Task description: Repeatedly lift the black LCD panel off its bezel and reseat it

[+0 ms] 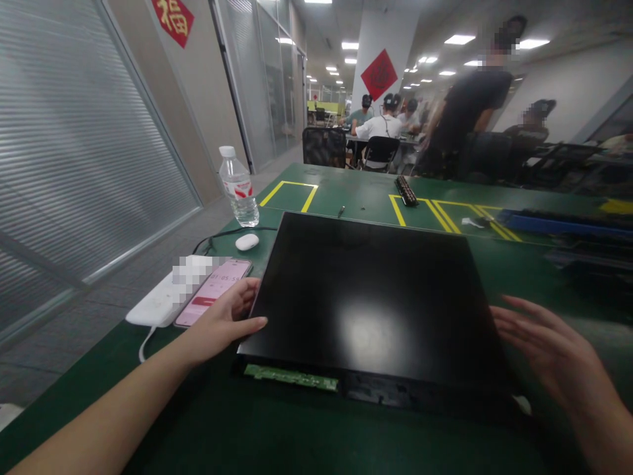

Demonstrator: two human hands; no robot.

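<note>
A large black display panel (370,297) lies flat on the green table (346,191), with a strip of green circuit board (291,377) showing at its near edge. My left hand (225,322) rests at the panel's left edge, thumb on the top corner and fingers curled under the side, gripping it. Beside the panel's right edge is my right hand (548,349), its fingers stretched out and apart, holding nothing.
Left of the panel lie a phone (215,290) with a lit pink screen, a white power strip (158,303), a white earbud case (246,242) and a water bottle (239,188). A black comb-like part (406,190) and blue trays (558,221) sit farther back. Several people work beyond the table.
</note>
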